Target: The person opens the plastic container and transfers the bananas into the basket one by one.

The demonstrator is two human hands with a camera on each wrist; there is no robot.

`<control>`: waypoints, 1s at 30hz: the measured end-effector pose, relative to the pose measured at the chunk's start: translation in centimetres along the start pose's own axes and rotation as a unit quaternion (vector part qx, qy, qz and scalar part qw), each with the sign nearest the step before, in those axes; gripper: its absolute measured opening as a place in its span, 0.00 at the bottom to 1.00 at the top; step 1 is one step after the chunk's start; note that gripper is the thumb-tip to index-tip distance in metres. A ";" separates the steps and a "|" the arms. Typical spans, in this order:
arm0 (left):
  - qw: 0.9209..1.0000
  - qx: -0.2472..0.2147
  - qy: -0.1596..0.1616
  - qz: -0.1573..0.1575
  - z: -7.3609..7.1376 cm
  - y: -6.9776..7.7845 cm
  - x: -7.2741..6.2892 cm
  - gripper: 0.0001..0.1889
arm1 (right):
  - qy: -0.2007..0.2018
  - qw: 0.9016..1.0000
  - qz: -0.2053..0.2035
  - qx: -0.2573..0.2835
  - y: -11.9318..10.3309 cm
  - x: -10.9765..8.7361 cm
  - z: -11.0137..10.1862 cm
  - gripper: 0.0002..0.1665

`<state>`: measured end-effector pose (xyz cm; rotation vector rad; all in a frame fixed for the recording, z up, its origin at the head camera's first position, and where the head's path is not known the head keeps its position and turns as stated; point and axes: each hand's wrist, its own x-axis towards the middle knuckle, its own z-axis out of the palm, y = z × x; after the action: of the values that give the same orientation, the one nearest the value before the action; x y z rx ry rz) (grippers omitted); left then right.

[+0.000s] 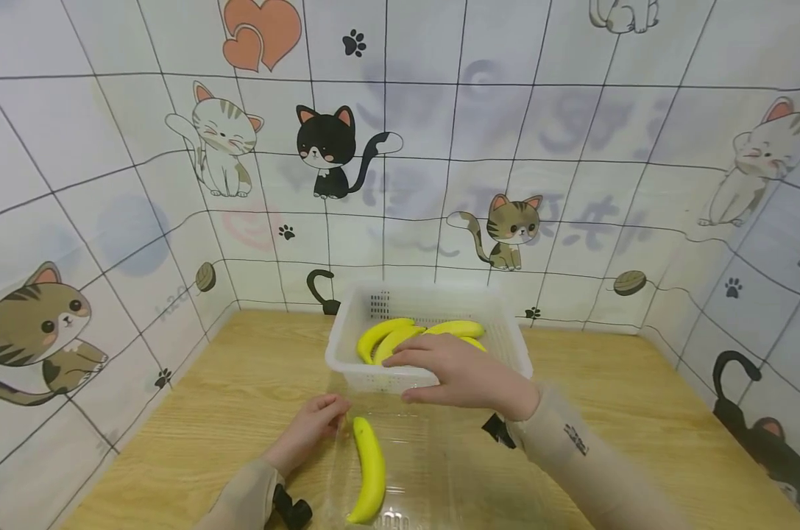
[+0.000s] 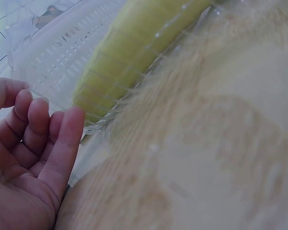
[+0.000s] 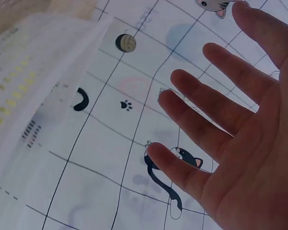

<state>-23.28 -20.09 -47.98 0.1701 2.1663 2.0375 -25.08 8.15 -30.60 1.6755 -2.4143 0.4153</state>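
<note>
A yellow banana lies lengthwise in a clear plastic box on the table. My left hand pinches the box's far left corner between thumb and curled fingers; in the left wrist view that hand is beside the banana, seen through the ribbed clear wall. Behind the box stands a white plastic basket with several bananas in it. Over the basket's front rim hovers my right hand, its fingers spread and holding nothing. The right wrist view shows that hand open-palmed beside the basket wall.
The wooden table extends to both sides of the box and basket. White cloth walls printed with cats and grid lines enclose it at the back and sides. The basket stands close to the back wall.
</note>
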 end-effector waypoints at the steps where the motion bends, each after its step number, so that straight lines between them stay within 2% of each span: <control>1: 1.000 0.000 0.001 0.000 0.0 0.0 0.0 0.13 | 0.002 1.000 -0.003 0.001 -0.5 0.1 0.4 0.28; 6: 1.000 0.002 0.000 0.002 0.0 0.1 -0.2 0.14 | -0.027 0.999 0.015 0.032 -2.6 0.3 2.2 0.27; 13: 1.000 -0.016 -0.016 0.003 0.0 0.2 -0.2 0.13 | -0.072 0.990 0.086 0.086 -4.4 0.5 3.6 0.29; 18: 1.000 -0.019 -0.019 -0.001 0.0 0.1 -0.1 0.13 | -0.096 0.980 0.140 0.102 -5.4 -0.2 4.3 0.31; 25: 1.000 -0.024 -0.012 0.000 -0.1 0.1 0.0 0.13 | -0.090 0.978 0.157 0.107 -6.0 -1.0 5.0 0.32; 30: 1.000 -0.020 -0.015 0.005 -0.1 0.4 -0.2 0.13 | -0.096 0.970 0.187 0.123 -5.7 -1.1 5.7 0.32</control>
<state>-23.11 -20.23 -47.53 0.2054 2.1079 2.0682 -19.27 5.41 -35.61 1.3934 -2.9412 0.6557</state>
